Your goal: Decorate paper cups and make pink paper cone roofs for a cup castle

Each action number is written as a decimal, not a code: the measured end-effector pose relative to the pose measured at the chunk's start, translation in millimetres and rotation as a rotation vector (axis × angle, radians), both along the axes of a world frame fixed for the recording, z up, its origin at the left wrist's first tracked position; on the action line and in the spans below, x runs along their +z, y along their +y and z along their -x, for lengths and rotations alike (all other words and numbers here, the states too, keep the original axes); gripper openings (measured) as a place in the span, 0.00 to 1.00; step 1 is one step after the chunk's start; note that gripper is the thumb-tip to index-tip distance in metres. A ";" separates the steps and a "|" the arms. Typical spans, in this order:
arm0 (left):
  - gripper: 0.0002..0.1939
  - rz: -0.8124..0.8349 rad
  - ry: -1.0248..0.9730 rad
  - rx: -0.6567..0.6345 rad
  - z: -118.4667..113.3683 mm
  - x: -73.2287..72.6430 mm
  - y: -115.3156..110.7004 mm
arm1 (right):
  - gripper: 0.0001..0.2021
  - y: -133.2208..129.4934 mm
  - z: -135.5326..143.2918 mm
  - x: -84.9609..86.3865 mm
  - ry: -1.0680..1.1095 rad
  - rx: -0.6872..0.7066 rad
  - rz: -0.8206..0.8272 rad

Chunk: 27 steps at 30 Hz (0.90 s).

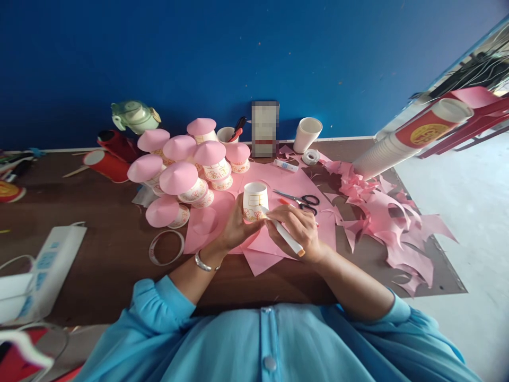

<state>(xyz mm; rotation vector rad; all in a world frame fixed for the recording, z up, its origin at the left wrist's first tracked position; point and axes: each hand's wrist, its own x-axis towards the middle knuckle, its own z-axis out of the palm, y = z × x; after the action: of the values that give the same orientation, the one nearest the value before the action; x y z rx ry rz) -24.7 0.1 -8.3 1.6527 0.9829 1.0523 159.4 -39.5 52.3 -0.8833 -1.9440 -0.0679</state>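
"Blue shirt [222,339] along the bottom edge. And the paper cup [254,203]?"

"At centre, in curled left fingers [251,228]; white marker [289,237] in pinched right fingers [287,213]. Looks light, easily dented; best held gently, low."

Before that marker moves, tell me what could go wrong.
The marker in the right hand could slip on the curved cup and spoil its drawing. The scissors lie close to that hand, so a sideways move might nudge them. The left hand could bump the cone-topped cups crowded nearby.
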 end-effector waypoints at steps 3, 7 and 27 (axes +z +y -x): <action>0.30 0.033 -0.076 -0.019 -1.3 -0.1 -0.7 | 0.10 1.3 -3.7 -2.9 0.029 0.001 -0.072; 0.31 0.061 -0.081 -0.006 -1.8 -1.7 -0.2 | 0.11 3.7 -4.8 -6.0 0.043 -0.022 -0.033; 0.32 0.042 -0.042 0.008 -2.3 0.8 1.4 | 0.09 0.8 -0.8 1.0 0.007 -0.016 -0.093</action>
<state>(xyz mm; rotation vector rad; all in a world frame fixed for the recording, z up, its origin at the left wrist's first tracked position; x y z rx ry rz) -22.4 1.5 -7.5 1.5878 0.9783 1.0606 160.2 -38.7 53.3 -0.8368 -1.9117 -0.1631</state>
